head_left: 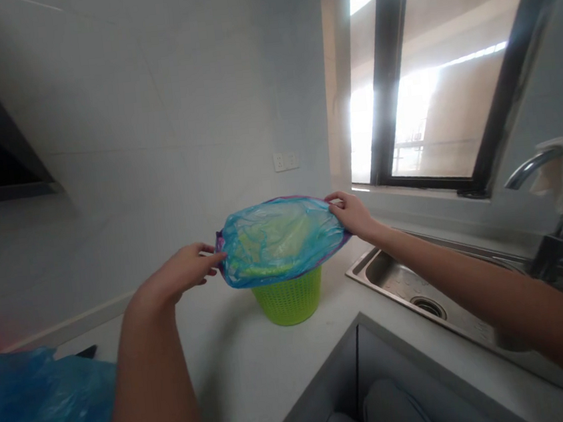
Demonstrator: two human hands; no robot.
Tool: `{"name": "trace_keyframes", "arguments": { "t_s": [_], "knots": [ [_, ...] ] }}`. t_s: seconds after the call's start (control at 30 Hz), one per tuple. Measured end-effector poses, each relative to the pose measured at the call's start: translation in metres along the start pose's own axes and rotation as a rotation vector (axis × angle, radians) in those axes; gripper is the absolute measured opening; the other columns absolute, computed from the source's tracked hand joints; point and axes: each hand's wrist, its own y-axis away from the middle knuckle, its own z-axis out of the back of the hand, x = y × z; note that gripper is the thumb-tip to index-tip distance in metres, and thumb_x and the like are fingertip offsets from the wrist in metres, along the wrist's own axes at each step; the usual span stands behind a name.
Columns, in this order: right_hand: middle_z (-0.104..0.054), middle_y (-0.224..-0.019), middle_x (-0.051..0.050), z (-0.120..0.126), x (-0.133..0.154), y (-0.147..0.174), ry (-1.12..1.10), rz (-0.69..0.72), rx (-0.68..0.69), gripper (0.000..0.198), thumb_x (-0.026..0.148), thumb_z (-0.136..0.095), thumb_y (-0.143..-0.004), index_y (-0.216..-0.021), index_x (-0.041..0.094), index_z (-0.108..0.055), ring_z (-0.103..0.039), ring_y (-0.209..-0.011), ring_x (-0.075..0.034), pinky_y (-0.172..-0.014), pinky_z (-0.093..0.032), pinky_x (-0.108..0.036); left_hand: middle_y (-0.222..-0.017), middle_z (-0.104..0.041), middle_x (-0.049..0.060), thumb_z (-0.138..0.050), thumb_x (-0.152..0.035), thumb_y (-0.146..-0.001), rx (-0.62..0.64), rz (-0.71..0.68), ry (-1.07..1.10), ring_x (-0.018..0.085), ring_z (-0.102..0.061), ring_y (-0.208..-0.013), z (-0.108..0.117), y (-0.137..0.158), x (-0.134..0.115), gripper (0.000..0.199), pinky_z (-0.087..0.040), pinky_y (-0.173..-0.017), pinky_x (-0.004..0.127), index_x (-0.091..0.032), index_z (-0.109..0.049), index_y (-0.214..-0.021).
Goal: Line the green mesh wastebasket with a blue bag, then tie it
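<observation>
A green perforated plastic basket [290,302] stands upright on the white countertop. Over its mouth spreads a translucent blue plastic bag [284,237] with a purple edge, stretched wide between my hands. My left hand [194,266] pinches the bag's purple edge on the left, thumb and fingers closed on it. At the opposite side my right hand [351,214] grips the edge, fingers curled over it. Through the film some of the green basket shows; the basket's rim is hidden under the bag.
To the right is a steel sink [394,280] with a chrome faucet [533,168] and a cloth draped near it. A crumpled blue plastic bag [45,410] lies at the lower left. Behind are a wall socket [285,161] and a window [429,88].
</observation>
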Motion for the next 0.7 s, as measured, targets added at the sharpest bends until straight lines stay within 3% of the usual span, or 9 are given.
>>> {"name": "trace_keyframes", "arguments": {
  "t_s": [0.13,0.27,0.37,0.43,0.5,0.6,0.7],
  "knots": [
    [-0.073,-0.082,-0.005,0.014,-0.006,0.025,0.178,-0.059,0.071,0.042,0.018,-0.057,-0.078,-0.119,0.016,-0.063,-0.064,-0.070,-0.018,-0.063,-0.044,-0.024,-0.077,-0.073,0.019,-0.084,-0.045,-0.058,0.206,0.122,-0.078,0.027,-0.068,-0.064,0.003,0.014,-0.003,0.031,-0.049,-0.048,0.028,-0.018,-0.070,-0.063],
    [-0.072,-0.078,-0.009,0.026,0.002,0.039,0.317,-0.117,0.302,0.025,0.035,-0.055,-0.087,-0.089,0.016,-0.071,-0.064,-0.067,-0.020,-0.061,-0.042,-0.028,-0.069,-0.073,0.012,-0.090,-0.030,-0.048,0.281,0.090,0.073,0.026,-0.067,-0.058,0.000,0.017,-0.007,0.026,-0.048,-0.044,0.026,-0.021,-0.070,-0.062],
    [-0.073,-0.087,-0.012,0.026,0.005,0.030,0.381,-0.084,0.273,0.039,0.044,-0.046,-0.094,-0.083,0.015,-0.071,-0.065,-0.077,-0.023,-0.067,-0.043,-0.030,-0.072,-0.073,0.012,-0.088,-0.027,-0.049,0.206,0.029,0.043,0.025,-0.068,-0.061,0.001,0.015,-0.008,0.024,-0.052,-0.046,0.026,-0.019,-0.071,-0.064],
    [-0.073,-0.100,-0.013,0.021,0.003,0.015,0.347,-0.058,0.197,0.036,0.041,-0.046,-0.095,-0.095,0.015,-0.071,-0.064,-0.084,-0.022,-0.073,-0.043,-0.029,-0.076,-0.073,0.013,-0.085,-0.028,-0.054,0.125,-0.029,0.025,0.025,-0.068,-0.063,0.002,0.013,-0.009,0.023,-0.055,-0.049,0.028,-0.017,-0.072,-0.070],
    [-0.071,-0.108,-0.011,0.013,0.002,0.000,0.226,-0.026,0.208,0.035,0.040,-0.049,-0.094,-0.108,0.015,-0.069,-0.063,-0.087,-0.019,-0.075,-0.044,-0.027,-0.074,-0.072,0.012,-0.081,-0.028,-0.059,0.042,-0.100,0.087,0.024,-0.067,-0.063,0.003,0.011,-0.010,0.024,-0.057,-0.052,0.029,-0.016,-0.071,-0.077],
    [-0.071,-0.091,-0.006,0.000,0.004,-0.016,0.128,0.059,0.314,0.029,0.036,-0.055,-0.089,-0.099,0.014,-0.071,-0.059,-0.077,-0.015,-0.068,-0.041,-0.025,-0.067,-0.067,0.006,-0.077,-0.027,-0.062,-0.049,-0.174,0.277,0.020,-0.063,-0.056,-0.001,0.007,-0.012,0.027,-0.056,-0.051,0.030,-0.016,-0.069,-0.085],
    [-0.063,-0.069,0.000,-0.009,0.009,-0.020,0.190,0.128,0.264,0.019,0.026,-0.058,-0.083,-0.078,0.013,-0.071,-0.053,-0.067,-0.013,-0.061,-0.036,-0.025,-0.064,-0.065,0.003,-0.074,-0.026,-0.065,-0.116,-0.182,0.399,0.016,-0.058,-0.050,-0.007,0.000,-0.011,0.024,-0.050,-0.045,0.025,-0.015,-0.068,-0.085]
  ]
}}
